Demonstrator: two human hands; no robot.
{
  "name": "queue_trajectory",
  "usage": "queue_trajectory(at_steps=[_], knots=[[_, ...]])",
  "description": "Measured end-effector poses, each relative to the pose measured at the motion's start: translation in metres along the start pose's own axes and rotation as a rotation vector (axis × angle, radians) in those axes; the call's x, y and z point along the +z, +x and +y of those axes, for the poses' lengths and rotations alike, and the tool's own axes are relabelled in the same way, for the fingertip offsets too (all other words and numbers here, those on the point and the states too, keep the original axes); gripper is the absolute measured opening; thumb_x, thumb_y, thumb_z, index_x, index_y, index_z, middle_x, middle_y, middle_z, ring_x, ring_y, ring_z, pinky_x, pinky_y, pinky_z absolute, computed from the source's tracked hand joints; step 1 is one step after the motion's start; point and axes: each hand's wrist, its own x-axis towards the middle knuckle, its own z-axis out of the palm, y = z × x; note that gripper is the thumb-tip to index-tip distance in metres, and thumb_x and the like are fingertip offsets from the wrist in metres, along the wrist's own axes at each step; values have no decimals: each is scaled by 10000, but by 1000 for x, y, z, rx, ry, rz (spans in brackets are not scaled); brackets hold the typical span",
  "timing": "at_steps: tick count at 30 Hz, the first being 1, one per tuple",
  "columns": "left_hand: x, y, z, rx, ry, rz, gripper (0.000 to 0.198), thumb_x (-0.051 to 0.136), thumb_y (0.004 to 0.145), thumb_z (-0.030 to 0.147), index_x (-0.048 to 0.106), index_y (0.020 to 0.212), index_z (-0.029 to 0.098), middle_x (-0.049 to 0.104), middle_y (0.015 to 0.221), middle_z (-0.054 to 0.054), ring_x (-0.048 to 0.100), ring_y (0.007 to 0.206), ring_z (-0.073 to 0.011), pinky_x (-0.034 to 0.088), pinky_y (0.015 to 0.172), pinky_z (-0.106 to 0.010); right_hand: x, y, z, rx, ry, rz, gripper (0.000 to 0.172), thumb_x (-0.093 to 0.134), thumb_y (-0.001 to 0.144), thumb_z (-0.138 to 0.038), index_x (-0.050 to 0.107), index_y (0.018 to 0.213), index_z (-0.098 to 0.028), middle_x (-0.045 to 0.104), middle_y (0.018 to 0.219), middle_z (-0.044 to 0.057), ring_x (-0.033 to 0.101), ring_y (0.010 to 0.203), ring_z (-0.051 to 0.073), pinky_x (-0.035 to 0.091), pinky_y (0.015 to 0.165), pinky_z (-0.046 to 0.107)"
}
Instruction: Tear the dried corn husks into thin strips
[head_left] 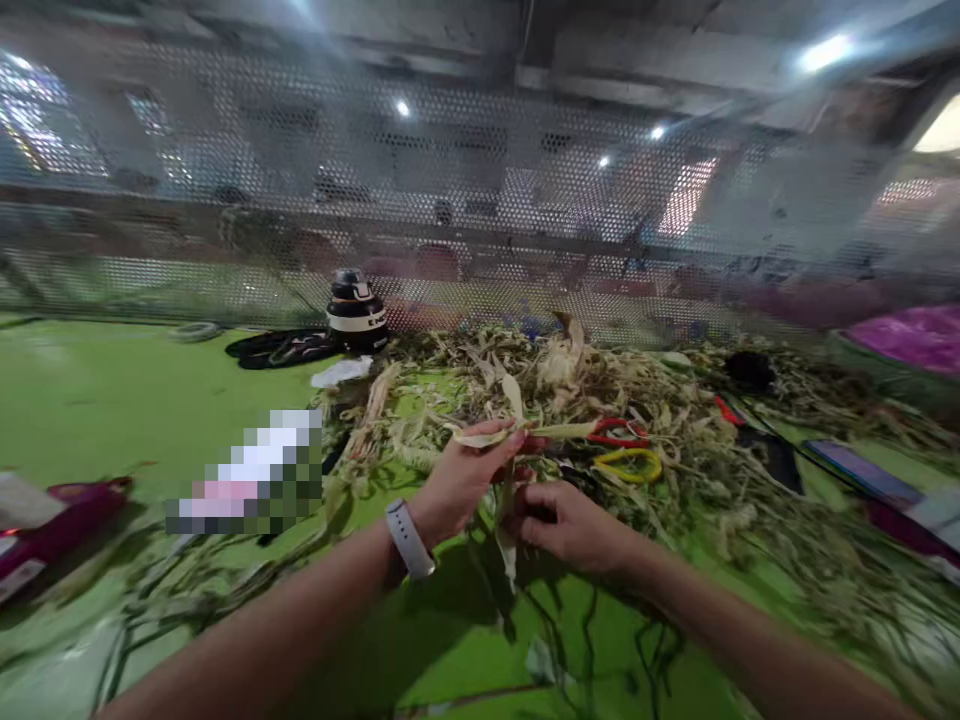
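Observation:
My left hand (472,470), with a pale watch strap (409,540) on its wrist, pinches crossed strips of what looks like dried corn husk (511,395). One strip points up, one runs out to the right, and pale ends hang below. Just under it, my right hand (566,525) has its fingers curled in at the lower end of the husk; its fingertips are partly hidden. Right of the hands, scissors with red handles (619,432) and a yellow-handled pair (630,465) lie among loose husks (562,365).
The green tabletop (142,380) carries heaps of dry husk. A black-and-white jar (356,312) stands at the back beside a dark coil (277,348). A phone (862,470) lies at right, near a pink plastic bag (911,338). A perforated metal screen (465,190) rises behind.

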Motion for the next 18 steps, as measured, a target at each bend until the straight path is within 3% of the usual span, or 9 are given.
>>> queue_trajectory(at_steps=[4,7,9,12,15,18], knots=[[-3,0,-2,-2,72,9,273,678,707,290,535,900,160,649,696,3,570,693,-118,406,565,-197,-4,-5,-12,-42,-168,130,137,508,720,-161,548,591,-136,428,530,-43,361,503,72,284,473,184],[-3,-1,-2,14,149,-78,194,655,719,300,570,814,154,604,655,24,509,607,-88,365,549,-192,-18,-9,-20,-54,-116,409,240,480,800,-283,529,605,-152,416,508,-42,349,468,74,264,447,197],[-2,-2,-4,26,196,-147,181,627,739,324,581,767,151,577,637,27,500,608,-95,376,584,-209,-28,-9,-20,28,-42,550,337,426,847,-387,496,605,-163,399,497,-43,356,459,80,267,437,204],[0,-3,-8,29,278,-233,233,599,758,378,579,734,147,553,615,24,494,604,-106,388,618,-235,-34,-1,-12,116,92,513,383,470,810,-494,460,601,-173,399,515,-45,363,468,84,275,435,209],[1,-4,-9,-16,346,-337,298,597,746,437,577,748,140,521,567,34,455,531,-93,373,555,-233,-31,6,-2,92,254,491,374,524,765,-524,478,638,-175,410,512,-57,357,455,80,295,441,212],[-2,-4,-8,-30,422,-410,325,581,755,457,585,753,132,525,549,31,463,510,-89,359,530,-222,-31,7,-1,95,199,531,404,505,783,-518,454,571,-177,400,452,-59,348,422,79,308,435,221]])
